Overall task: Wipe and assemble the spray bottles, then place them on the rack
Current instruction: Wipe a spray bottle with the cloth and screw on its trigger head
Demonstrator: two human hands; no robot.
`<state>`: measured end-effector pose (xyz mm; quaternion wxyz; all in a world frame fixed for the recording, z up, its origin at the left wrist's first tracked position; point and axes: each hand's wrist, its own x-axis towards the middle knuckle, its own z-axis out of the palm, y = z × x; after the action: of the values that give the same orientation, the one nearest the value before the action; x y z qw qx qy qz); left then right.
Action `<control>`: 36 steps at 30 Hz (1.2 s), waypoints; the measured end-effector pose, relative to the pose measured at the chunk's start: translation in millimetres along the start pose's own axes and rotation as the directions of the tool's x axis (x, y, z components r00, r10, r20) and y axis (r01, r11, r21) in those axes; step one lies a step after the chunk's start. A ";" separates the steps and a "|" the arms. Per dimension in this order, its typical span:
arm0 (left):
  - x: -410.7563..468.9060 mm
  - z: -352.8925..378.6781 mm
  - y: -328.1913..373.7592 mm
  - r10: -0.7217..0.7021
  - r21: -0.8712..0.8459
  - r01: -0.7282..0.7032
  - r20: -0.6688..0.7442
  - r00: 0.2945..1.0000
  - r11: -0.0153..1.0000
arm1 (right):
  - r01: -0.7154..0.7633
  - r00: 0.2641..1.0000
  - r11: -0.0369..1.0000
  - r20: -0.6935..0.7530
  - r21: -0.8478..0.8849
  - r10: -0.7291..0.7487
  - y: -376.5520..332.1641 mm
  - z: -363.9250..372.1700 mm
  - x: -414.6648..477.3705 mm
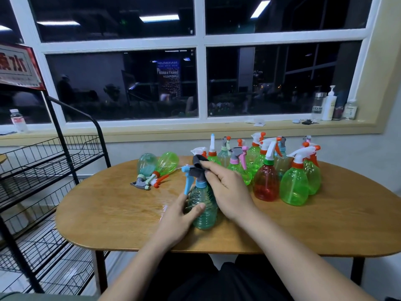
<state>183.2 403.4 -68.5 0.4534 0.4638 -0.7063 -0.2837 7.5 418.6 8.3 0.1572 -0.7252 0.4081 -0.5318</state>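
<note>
My left hand point(178, 220) is gripping a teal spray bottle point(204, 210); my right hand point(227, 190), pinching grey cloth point(198, 161) seemingly onto its head, is blocking clustered bottles point(294, 185) right of centre.

Fingers of the left hand point(175, 222) vanish behind the ribbed teal plastic spray bottle point(202, 205); the right hand point(227, 192) covers most of the dark grey cloth point(198, 160); the black wire rack point(63, 146) runs off the left edge.

Table point(121, 213) across the lower middle, wire rack point(39, 168) at the left edge beside it, upright bottle point(202, 205) at table centre, cloth point(198, 161) on its top, two lying bottles point(167, 162) behind-left, standing bottles point(294, 185) clustered right, windowsill point(195, 129) behind.
</note>
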 end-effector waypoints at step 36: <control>-8.8 -10.2 -2.7 -0.042 -0.237 0.033 -0.037 0.998 0.971 | -0.481 0.806 0.717 -0.066 0.505 0.588 48.5 -6.2 -22.0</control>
<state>194.9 410.5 -69.7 0.5144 0.4256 -0.6491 -0.3645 -20.9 406.6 -35.6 0.4271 -0.4517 0.4764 -0.6218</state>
